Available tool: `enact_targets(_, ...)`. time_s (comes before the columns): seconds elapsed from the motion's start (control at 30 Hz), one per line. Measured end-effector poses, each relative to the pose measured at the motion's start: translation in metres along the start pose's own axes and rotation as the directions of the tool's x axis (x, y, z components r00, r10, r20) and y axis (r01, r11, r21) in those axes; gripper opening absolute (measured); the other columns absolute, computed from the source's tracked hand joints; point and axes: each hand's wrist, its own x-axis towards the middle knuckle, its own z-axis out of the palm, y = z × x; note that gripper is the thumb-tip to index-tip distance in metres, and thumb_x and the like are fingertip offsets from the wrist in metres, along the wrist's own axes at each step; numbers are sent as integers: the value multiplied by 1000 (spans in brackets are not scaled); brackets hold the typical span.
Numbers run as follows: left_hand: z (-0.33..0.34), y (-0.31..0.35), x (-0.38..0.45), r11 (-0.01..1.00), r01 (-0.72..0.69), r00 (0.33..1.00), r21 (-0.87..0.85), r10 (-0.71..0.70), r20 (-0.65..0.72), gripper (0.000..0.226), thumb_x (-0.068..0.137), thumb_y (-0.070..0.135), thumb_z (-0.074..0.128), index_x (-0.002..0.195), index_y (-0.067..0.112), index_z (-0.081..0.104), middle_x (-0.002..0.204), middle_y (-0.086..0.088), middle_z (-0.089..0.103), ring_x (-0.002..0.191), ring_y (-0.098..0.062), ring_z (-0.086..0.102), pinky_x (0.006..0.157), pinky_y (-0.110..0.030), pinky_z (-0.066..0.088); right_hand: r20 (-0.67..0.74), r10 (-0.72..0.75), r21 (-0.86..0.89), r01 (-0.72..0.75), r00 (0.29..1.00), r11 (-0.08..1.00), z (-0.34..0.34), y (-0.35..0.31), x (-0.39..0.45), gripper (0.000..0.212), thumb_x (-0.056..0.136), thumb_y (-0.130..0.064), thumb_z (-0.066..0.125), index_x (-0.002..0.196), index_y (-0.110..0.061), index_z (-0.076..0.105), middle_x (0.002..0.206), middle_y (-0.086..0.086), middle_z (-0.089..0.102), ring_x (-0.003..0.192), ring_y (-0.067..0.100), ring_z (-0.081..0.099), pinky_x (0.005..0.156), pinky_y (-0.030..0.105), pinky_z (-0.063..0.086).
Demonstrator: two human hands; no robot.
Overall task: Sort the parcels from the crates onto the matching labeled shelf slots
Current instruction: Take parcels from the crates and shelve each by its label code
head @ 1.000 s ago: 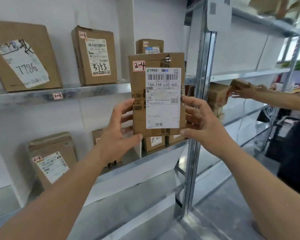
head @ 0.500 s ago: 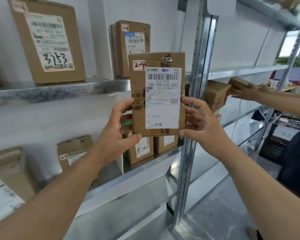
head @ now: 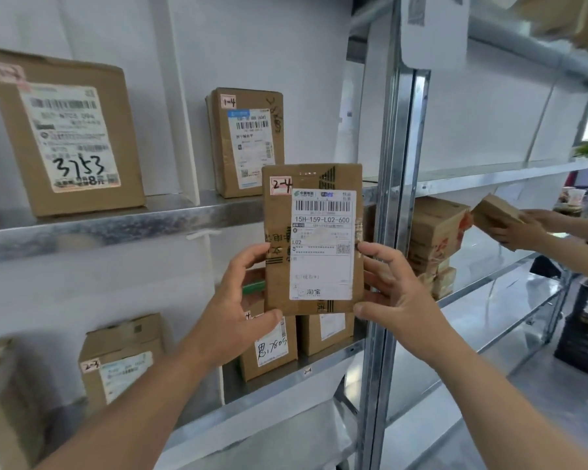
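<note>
Two hands (head: 238, 310) round one parcel (head: 313, 239)

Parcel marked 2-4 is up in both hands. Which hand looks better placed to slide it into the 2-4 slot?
Probably the left. The left hand grips the parcel on the side away from the upright post, directly above the 2-4 tag. The right hand sits in front of that post.

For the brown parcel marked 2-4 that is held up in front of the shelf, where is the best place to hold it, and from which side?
Grip the 2-4 parcel by its two long side edges, low down, one hand from each side. It is flat, tall and upright, so the edges are free. The left hand and right hand hold it that way, thumbs under the lower corners, leaving the label readable.
</note>
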Motion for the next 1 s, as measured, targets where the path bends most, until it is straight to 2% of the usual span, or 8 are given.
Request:
enact_targets(0.13,17,3,7,998,26,999,52,-24,-40,83,79,5,70,126,59,27,123,41,40,122,8,43,93,-15,47,65,-7,29,5,998,1000,-21,10,10,76,79,15,63,126,-41,44,128,-17,58,123,7,52,98,37,49)
enact_targets(0.3,40,18,23,992,68,991,103,-55,-119,80,72,24,69,125,65,25,132,34,40,128,-2,42,104,-41,44,119,-49,53,43,992,998,-56,14,28,77,77,11,66,119,-51,49,128,-18,57,123,8,52,96,33,51)
enact_targets(0.37,50,27,31,992,41,992,120,-27,-124,78,73,23,68,123,67,26,130,37,39,127,0,43,103,-38,45,137,-74,62,66,988,996,-71,14,34,77,78,10,67,117,-54,50,128,-19,57,123,8,52,96,30,50)
enact_targets(0.47,62,43,47,991,-3,990,134,22,-142,79,75,16,67,118,69,28,128,40,39,125,5,42,94,-22,48,162,-126,52,119,979,992,-93,9,46,75,79,5,68,118,-55,49,131,-15,56,125,9,51,100,35,47)
enact_targets(0.57,68,58,64,984,-40,985,171,67,-159,86,80,3,69,120,64,25,129,36,39,124,3,42,93,-15,45,181,-172,48,166,968,985,-112,-4,60,74,80,12,63,119,-48,47,129,-12,56,121,3,53,99,33,48)
enact_targets(0.7,83,71,83,972,-68,978,225,109,-178,82,81,-1,68,127,48,22,138,15,36,126,-7,44,97,-26,48,212,-231,45,227,949,973,-136,-11,73,73,80,15,61,119,-44,43,128,-9,56,119,7,55,98,32,49)
enact_targets(0.83,101,76,95,968,-76,971,237,126,-202,80,79,4,68,126,51,23,138,8,37,127,-13,45,96,-36,50,224,-267,88,254,937,963,-157,-5,82,73,79,21,57,119,-38,42,128,-4,57,119,12,56,98,38,49)
enact_targets(1.0,120,79,101,961,-55,969,271,117,-218,73,75,10,65,129,39,23,138,-2,38,124,-14,49,93,-35,52,258,-279,108,259,925,960,-173,8,87,71,79,20,59,120,-36,41,131,-1,55,120,14,56,98,40,50)
